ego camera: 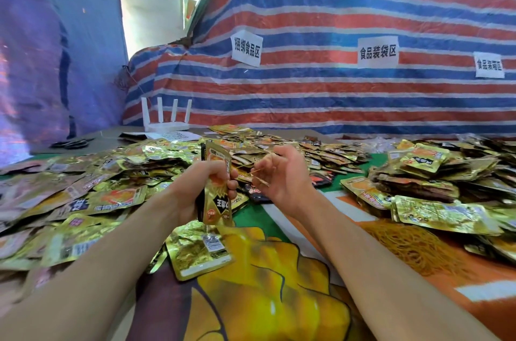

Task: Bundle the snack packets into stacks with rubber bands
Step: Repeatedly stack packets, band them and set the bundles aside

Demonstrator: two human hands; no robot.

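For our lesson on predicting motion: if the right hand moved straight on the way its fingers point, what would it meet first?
Probably the stack of packets gripped upright in the left hand, just past the rubber band the right hand pinches, though depth is unclear.

Tarp sign [246, 48] reads 捆绑食品区, next sign [378, 52] 食品装袋区.

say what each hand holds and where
Left hand grips a stack of gold foil snack packets around its middle; right hand pinches a thin yellow rubber band.
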